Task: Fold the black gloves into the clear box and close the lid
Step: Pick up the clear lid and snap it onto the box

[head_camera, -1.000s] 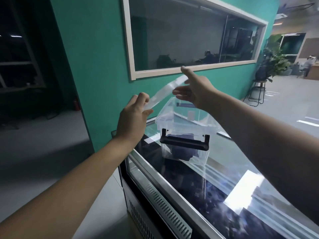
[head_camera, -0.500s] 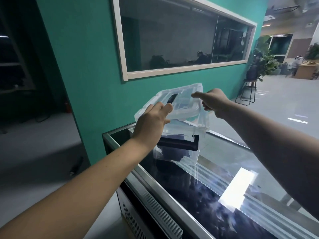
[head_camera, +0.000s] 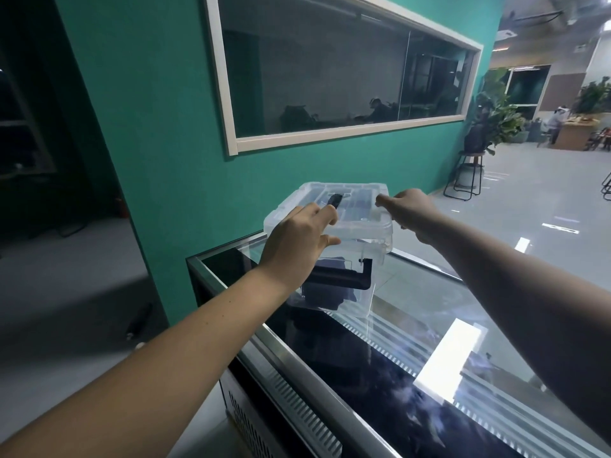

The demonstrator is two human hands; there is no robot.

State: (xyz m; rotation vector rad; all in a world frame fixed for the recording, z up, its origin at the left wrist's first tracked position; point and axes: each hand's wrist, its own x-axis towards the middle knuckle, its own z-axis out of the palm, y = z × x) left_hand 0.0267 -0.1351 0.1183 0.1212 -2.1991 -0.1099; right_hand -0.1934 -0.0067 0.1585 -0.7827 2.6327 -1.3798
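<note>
The left hand [head_camera: 297, 241] grips the near left edge of the clear lid [head_camera: 357, 213], fingers curled over the top and thumb tucked under the rim. The right hand [head_camera: 411, 214] holds the right edge, its forefinger laid along the top.

1 second ago both hands held that lid tipped up on edge above the box. Now it lies level on the clear box [head_camera: 375, 259], which stands on the glass top of a display freezer [head_camera: 429, 302] by the teal wall [head_camera: 158, 127]. The black gloves [head_camera: 325, 294] sit bundled inside, behind the black handle [head_camera: 344, 279].

Folding looks done. I can't tell if the lid has snapped home, so it likely needs a firm press.
</note>
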